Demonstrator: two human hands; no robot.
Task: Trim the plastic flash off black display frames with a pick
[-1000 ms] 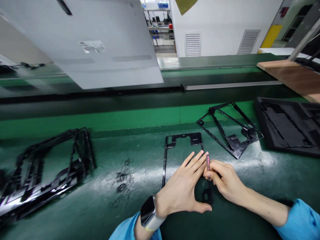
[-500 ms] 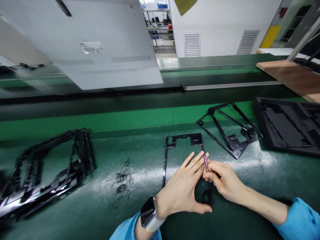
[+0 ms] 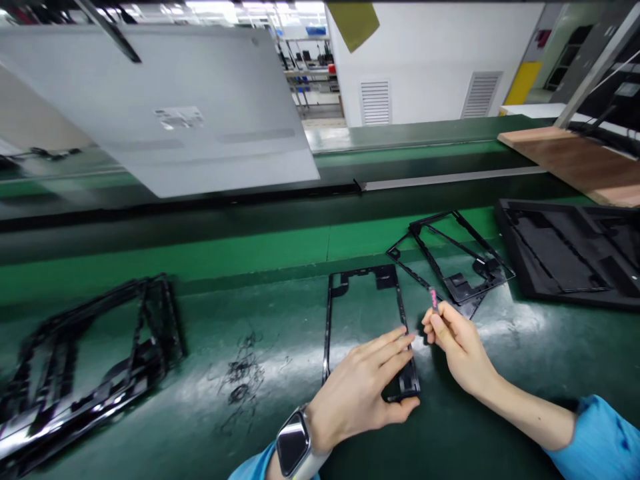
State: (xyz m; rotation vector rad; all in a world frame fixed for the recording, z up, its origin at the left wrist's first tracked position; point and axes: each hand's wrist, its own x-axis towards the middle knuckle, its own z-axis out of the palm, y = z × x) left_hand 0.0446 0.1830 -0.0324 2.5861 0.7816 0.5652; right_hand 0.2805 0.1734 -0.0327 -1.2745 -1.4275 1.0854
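Tabletop in glossy green (image 3: 190,433) carries, near 5 o'clock from the view's centre, a thin black rectangular frame, probably plastic (image 3: 327,333). It should handle light and springy, may slide, and could crack if twisted; gripping both long sides near the corners looks safest. The left hand (image 3: 357,390) lies spread over it, fingers at its 3 o'clock side, thumb near the 5 o'clock corner, hiding most of the 6 o'clock end. Beyond 3 o'clock, the right hand (image 3: 457,347) pinches a slim dark stick with pink marking (image 3: 433,300), its lower part hidden by fingers.
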